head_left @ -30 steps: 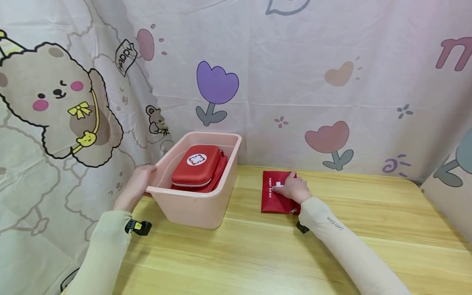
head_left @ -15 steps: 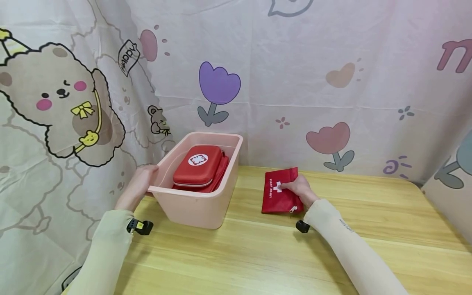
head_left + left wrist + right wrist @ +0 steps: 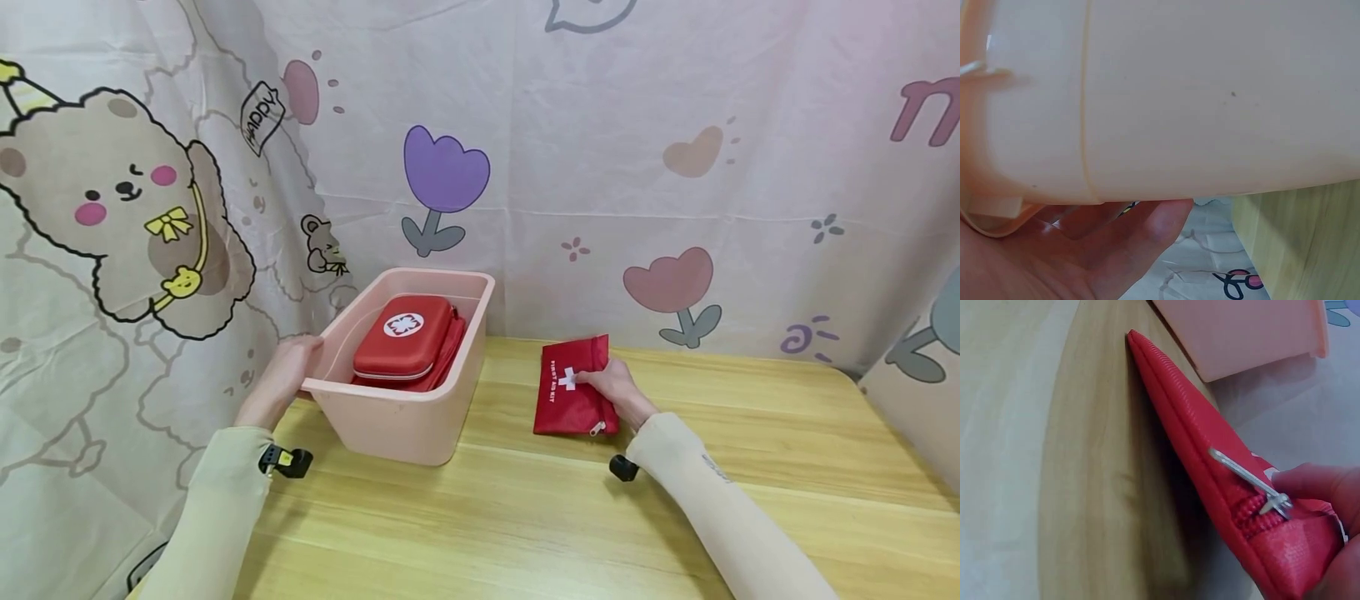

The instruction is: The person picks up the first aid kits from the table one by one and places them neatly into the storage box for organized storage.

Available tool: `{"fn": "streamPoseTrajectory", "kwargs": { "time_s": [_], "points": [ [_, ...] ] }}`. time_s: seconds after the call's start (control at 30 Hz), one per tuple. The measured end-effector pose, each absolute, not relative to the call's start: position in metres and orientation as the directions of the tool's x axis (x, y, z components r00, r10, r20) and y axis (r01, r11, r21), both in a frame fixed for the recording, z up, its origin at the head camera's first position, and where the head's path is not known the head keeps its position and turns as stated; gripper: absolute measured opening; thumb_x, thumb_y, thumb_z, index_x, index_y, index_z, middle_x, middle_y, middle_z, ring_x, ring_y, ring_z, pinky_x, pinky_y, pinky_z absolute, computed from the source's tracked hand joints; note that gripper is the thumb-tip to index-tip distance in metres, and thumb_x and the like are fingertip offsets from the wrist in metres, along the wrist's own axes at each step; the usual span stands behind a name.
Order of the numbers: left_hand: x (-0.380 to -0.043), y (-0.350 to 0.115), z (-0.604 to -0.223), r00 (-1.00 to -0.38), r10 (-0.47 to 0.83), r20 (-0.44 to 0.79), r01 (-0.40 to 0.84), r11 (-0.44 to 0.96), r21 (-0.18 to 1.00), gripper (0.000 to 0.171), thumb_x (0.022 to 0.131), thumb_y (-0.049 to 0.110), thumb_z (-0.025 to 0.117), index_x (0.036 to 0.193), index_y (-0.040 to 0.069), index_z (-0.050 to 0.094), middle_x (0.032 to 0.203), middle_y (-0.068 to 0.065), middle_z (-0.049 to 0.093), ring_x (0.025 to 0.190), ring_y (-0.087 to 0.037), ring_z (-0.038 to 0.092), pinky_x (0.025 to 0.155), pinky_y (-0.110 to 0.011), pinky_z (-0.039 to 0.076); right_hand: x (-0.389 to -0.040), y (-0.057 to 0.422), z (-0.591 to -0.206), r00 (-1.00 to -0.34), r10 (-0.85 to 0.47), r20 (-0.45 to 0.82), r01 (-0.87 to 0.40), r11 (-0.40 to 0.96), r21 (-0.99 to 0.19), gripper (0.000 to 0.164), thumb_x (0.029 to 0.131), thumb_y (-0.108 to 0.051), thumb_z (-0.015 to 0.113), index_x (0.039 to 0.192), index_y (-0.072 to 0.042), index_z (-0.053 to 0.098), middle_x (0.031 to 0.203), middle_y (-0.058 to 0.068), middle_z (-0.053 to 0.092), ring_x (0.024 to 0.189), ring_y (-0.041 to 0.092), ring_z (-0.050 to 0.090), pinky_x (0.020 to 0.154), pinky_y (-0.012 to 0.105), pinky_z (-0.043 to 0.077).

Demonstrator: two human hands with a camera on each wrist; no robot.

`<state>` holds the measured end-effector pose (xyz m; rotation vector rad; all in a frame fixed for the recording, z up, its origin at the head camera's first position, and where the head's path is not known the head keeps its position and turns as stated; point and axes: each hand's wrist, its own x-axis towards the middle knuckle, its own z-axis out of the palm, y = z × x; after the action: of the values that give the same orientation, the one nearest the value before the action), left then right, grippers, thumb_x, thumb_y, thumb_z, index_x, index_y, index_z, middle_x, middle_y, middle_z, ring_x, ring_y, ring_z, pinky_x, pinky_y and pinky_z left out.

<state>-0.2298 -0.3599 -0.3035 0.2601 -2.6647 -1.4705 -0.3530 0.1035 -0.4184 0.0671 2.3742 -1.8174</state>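
A red first aid pouch (image 3: pixel 566 410) with a white cross lies on the wooden table, its right side lifted and its left edge low near the tabletop. My right hand (image 3: pixel 617 388) pinches the lifted side, thumb on the printed face. In the right wrist view, the zipper pull (image 3: pixel 1250 478) hangs beside the thumb. To the left stands a pink plastic bin (image 3: pixel 382 425), and my left hand (image 3: pixel 281 377) holds its left side at the rim. Inside the bin, a red hard first aid case (image 3: pixel 405 337) rests on another red item (image 3: pixel 452 348), mostly hidden.
The wooden table (image 3: pixel 480 533) extends in front of the bin and to the right of the pouch. A printed curtain (image 3: pixel 555 150) hangs close behind and along the left. Each wrist carries a small black camera (image 3: pixel 294 463).
My right hand has gone from lying over the pouch to pinching its right side and tilting that side up. The left hand and the bin stay in place.
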Motion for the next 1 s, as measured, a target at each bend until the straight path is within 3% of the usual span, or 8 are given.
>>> {"fn": "streamPoseTrajectory", "kwargs": {
  "time_s": [0.3, 0.4, 0.63, 1.0],
  "points": [
    [-0.229, -0.360, -0.302, -0.980, -0.198, -0.008, -0.116, 0.538, 0.835, 0.060, 0.104, 0.036, 0.022, 0.141, -0.009, 0.036, 0.130, -0.028, 0.044, 0.108, -0.035, 0.048, 0.071, -0.031, 0.051, -0.350, 0.111, -0.423, -0.976, -0.131, -0.176, 0.171, 0.052, -0.984, 0.048, 0.098, -0.016, 0.053, 0.137, 0.004, 0.035, 0.124, 0.020, 0.056, 0.087, 0.017, 0.066, 0.074, 0.031, 0.057],
    [-0.228, -0.360, -0.302, -0.980, -0.199, -0.008, -0.118, 0.544, 0.830, 0.061, 0.104, 0.037, 0.022, 0.141, -0.009, 0.036, 0.130, -0.028, 0.044, 0.110, -0.035, 0.048, 0.072, -0.030, 0.050, -0.349, 0.113, -0.423, -0.974, -0.124, -0.192, 0.191, 0.017, -0.981, 0.048, 0.099, -0.018, 0.049, 0.139, 0.003, 0.034, 0.128, 0.019, 0.053, 0.092, 0.016, 0.063, 0.074, 0.027, 0.056],
    [-0.228, -0.359, -0.303, -0.980, -0.200, -0.014, -0.118, 0.521, 0.845, 0.061, 0.104, 0.037, 0.022, 0.143, -0.009, 0.034, 0.132, -0.030, 0.043, 0.110, -0.038, 0.049, 0.069, -0.037, 0.055, -0.345, 0.112, -0.418, -0.968, -0.103, -0.227, 0.229, -0.002, -0.973, 0.053, 0.099, -0.021, 0.050, 0.144, -0.001, 0.030, 0.137, 0.017, 0.045, 0.112, 0.024, 0.051, 0.079, 0.025, 0.053],
    [-0.229, -0.358, -0.303, -0.979, -0.203, -0.008, -0.117, 0.532, 0.838, 0.061, 0.104, 0.037, 0.021, 0.142, -0.010, 0.033, 0.132, -0.030, 0.042, 0.110, -0.039, 0.048, 0.070, -0.037, 0.055, -0.335, 0.111, -0.404, -0.974, -0.105, -0.200, 0.207, -0.058, -0.977, 0.052, 0.100, -0.022, 0.049, 0.144, -0.001, 0.030, 0.135, 0.015, 0.046, 0.107, 0.020, 0.054, 0.079, 0.025, 0.053]
  ]
}}
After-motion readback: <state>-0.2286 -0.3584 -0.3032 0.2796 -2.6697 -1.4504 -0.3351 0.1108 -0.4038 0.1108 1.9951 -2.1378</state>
